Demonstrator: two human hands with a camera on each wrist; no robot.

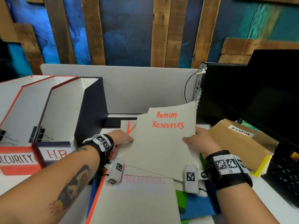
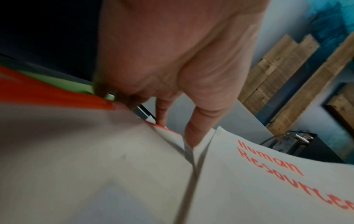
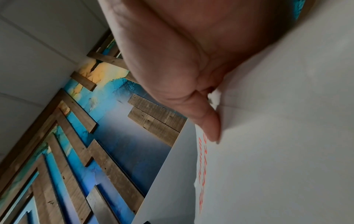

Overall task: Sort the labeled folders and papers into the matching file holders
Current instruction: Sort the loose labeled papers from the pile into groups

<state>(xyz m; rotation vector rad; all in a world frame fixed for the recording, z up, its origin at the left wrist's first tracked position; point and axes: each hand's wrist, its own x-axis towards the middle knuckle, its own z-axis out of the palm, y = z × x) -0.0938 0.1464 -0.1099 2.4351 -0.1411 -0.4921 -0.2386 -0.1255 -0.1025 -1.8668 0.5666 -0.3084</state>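
A white folder marked "Human Resources" (image 1: 163,143) in red is lifted at a tilt above a pile of papers, seen also in the left wrist view (image 2: 268,189) and the right wrist view (image 3: 277,151). My left hand (image 1: 122,137) holds its left edge, with a fingertip (image 2: 193,141) tucked between the sheets. My right hand (image 1: 199,139) pinches its right edge, thumb (image 3: 208,125) on top. The navy holder labeled "HR" (image 1: 90,110) stands just left of my left hand. The red "SECURITY" holder (image 1: 17,159) is further left.
A brown folder labeled "ADMIN" (image 1: 239,143) lies to the right on yellow sheets. Under the lifted folder lie a white sheet with faded pink lettering (image 1: 140,199) and blue (image 1: 199,206) and green folders. A black computer (image 1: 226,94) and keyboard (image 1: 283,172) crowd the right. Binder clips (image 1: 38,135) join the holders.
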